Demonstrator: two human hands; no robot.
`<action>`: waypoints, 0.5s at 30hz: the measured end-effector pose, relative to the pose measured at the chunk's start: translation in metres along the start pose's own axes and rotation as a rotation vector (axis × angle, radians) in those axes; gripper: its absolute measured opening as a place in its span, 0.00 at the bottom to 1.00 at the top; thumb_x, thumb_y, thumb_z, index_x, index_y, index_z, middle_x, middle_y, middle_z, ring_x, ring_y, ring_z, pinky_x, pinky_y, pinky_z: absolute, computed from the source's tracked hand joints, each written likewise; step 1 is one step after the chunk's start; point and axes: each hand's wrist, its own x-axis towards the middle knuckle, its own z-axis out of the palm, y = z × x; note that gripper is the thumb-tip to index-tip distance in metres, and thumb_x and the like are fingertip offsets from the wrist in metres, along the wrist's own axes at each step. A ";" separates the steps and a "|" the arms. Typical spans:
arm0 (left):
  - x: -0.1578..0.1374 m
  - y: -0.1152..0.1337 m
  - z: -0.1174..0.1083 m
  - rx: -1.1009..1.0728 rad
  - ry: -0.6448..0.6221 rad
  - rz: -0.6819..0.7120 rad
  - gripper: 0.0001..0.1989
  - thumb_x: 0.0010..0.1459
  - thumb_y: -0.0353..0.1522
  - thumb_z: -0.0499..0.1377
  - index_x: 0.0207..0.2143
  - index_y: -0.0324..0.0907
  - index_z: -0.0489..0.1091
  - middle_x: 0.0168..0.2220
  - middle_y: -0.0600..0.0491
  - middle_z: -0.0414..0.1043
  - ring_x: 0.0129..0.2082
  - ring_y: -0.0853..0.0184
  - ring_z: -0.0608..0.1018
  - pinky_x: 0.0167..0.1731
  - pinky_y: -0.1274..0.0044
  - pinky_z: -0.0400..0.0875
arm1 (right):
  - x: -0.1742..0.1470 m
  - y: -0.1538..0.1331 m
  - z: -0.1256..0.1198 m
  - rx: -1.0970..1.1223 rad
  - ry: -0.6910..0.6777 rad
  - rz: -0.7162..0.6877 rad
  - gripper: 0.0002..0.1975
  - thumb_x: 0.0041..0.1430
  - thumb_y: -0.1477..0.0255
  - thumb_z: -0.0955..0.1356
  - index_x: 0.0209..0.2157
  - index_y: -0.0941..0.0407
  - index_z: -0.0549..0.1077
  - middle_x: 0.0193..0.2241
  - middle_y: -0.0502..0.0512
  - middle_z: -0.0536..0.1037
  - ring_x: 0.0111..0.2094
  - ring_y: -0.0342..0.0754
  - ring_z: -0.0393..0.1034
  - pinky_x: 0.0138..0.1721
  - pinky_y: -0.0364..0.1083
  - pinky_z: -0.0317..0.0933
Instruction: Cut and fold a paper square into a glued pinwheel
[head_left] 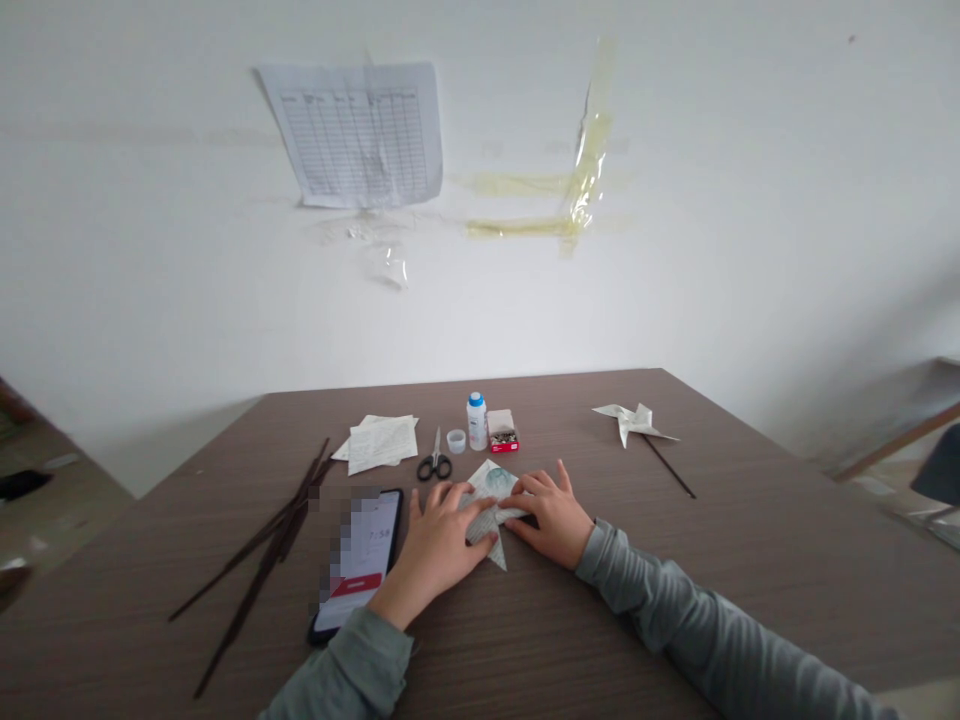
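A partly folded, cut piece of printed paper (pixel 491 480) lies on the table in front of me, with one pointed flap toward me. My left hand (pixel 442 535) holds its left side, the index finger and thumb pressing near the middle. From the right, my right hand (pixel 551 515) grips the paper close to the centre, its fingers bent and the thumb low. The fingertips of both hands nearly meet there. Fingers cover parts of the sheet, so some folds are hidden. Just beyond the paper lie black-handled scissors (pixel 435 462).
Behind stand a white glue bottle (pixel 477 425), a small translucent cup (pixel 456 441) and a red box of small metal pieces (pixel 503 438). Paper squares (pixel 382 442), dark sticks (pixel 274 535) and a phone (pixel 367 560) lie left. A paper pinwheel (pixel 636 420) on a stick lies right.
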 end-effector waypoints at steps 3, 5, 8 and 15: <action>0.000 0.000 0.001 0.002 0.000 -0.001 0.27 0.78 0.41 0.74 0.76 0.64 0.89 0.81 0.44 0.83 0.86 0.32 0.75 0.88 0.29 0.62 | 0.000 0.002 0.002 0.014 0.006 -0.012 0.17 0.79 0.66 0.79 0.61 0.35 0.97 0.62 0.58 0.95 0.72 0.74 0.84 0.90 0.92 0.46; 0.000 0.000 0.002 -0.006 0.004 0.003 0.27 0.79 0.39 0.74 0.76 0.62 0.89 0.81 0.42 0.83 0.86 0.31 0.75 0.88 0.27 0.61 | 0.000 0.003 0.003 0.018 0.015 -0.023 0.16 0.79 0.67 0.79 0.61 0.36 0.97 0.61 0.59 0.95 0.71 0.74 0.85 0.89 0.93 0.47; 0.000 0.001 0.005 -0.025 0.029 0.002 0.28 0.77 0.38 0.74 0.76 0.59 0.88 0.80 0.42 0.84 0.84 0.32 0.77 0.86 0.26 0.63 | 0.000 0.006 0.005 0.014 0.046 -0.039 0.16 0.78 0.67 0.80 0.60 0.36 0.97 0.60 0.59 0.96 0.70 0.73 0.86 0.89 0.92 0.51; -0.002 0.004 0.001 -0.036 0.015 -0.029 0.30 0.77 0.35 0.75 0.77 0.61 0.87 0.81 0.44 0.84 0.87 0.32 0.75 0.88 0.26 0.60 | 0.001 0.009 0.005 0.036 0.048 -0.040 0.14 0.78 0.66 0.80 0.59 0.38 0.98 0.60 0.58 0.96 0.70 0.72 0.85 0.89 0.93 0.47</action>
